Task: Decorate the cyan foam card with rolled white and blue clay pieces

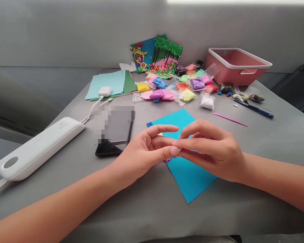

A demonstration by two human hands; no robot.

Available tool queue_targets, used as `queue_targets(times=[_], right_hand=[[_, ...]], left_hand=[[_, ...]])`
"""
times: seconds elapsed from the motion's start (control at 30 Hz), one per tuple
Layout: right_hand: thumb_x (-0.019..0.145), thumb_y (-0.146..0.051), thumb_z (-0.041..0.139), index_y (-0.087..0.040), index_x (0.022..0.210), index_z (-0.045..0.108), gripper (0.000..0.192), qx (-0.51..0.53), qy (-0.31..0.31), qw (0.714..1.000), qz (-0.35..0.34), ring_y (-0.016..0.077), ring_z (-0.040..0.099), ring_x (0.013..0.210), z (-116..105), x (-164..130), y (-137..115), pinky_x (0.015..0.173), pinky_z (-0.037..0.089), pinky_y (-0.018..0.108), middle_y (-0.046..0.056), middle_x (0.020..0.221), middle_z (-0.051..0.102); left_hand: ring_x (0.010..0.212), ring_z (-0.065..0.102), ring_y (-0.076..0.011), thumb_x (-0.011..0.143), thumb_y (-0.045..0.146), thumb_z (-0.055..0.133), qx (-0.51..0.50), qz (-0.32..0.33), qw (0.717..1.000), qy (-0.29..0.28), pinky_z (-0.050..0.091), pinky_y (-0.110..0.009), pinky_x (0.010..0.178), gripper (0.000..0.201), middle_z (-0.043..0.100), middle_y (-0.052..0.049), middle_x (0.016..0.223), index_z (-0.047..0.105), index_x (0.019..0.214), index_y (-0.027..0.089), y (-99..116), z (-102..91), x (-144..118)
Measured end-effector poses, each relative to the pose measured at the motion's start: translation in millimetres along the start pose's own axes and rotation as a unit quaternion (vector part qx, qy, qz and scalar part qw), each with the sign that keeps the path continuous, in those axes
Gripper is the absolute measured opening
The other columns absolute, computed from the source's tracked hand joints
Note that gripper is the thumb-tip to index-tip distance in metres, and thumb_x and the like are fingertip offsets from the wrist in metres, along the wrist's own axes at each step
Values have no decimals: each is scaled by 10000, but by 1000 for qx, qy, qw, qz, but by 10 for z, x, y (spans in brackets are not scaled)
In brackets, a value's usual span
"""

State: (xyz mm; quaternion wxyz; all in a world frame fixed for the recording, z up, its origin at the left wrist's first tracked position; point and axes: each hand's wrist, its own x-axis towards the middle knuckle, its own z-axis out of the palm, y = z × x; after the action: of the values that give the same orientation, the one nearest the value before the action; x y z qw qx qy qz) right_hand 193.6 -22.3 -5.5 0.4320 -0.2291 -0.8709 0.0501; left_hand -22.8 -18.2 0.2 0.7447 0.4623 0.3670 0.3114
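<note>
My left hand and my right hand meet at the fingertips above a blue sheet. The left thumb presses against the right thumb and index finger; whatever sits in the pinch is hidden or too small to name. On the sheet's left side, a dark blue beaded piece lies at the corner. A pink beaded piece shows just under my left thumb, and something pale yellow peeks out behind my left fingers. Much of the sheet is covered by both hands.
A black phone and a white power bank lie to the left. Several bags of coloured clay spread behind the sheet. A pink basket, a blue pen-like tool and a pink stick are at right. Decorated cards stand at the back.
</note>
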Motion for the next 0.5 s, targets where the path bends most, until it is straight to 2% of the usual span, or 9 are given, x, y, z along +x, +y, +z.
queue_targets(times=[0.13, 0.3, 0.5], right_hand=[[945, -141, 686, -153, 1042, 710, 100, -2, 2, 1000, -17, 150, 689, 844, 1, 0, -4, 751, 630, 283, 96, 948, 676], [955, -169, 683, -208, 1017, 710, 79, 11, 5, 1000, -5, 140, 700, 833, -4, -4, 3, 737, 631, 279, 64, 941, 698], [948, -159, 682, -174, 1008, 725, 76, 5, -4, 1000, -13, 153, 708, 853, 10, -16, -5, 752, 640, 282, 88, 942, 707]], left_hand=[[828, 731, -144, 702, 209, 933, -20, 19, 1000, 3, 578, -281, 795, 484, 798, 30, 845, 684, 1115, 235, -17, 7, 15], [892, 759, -175, 764, 253, 893, -29, -5, 999, -21, 576, -318, 876, 536, 827, -14, 925, 666, 1249, 230, -5, 13, 14], [812, 735, -180, 639, 211, 960, 21, 27, 999, 24, 581, -319, 783, 544, 801, 10, 807, 685, 1108, 217, -14, 30, 1]])
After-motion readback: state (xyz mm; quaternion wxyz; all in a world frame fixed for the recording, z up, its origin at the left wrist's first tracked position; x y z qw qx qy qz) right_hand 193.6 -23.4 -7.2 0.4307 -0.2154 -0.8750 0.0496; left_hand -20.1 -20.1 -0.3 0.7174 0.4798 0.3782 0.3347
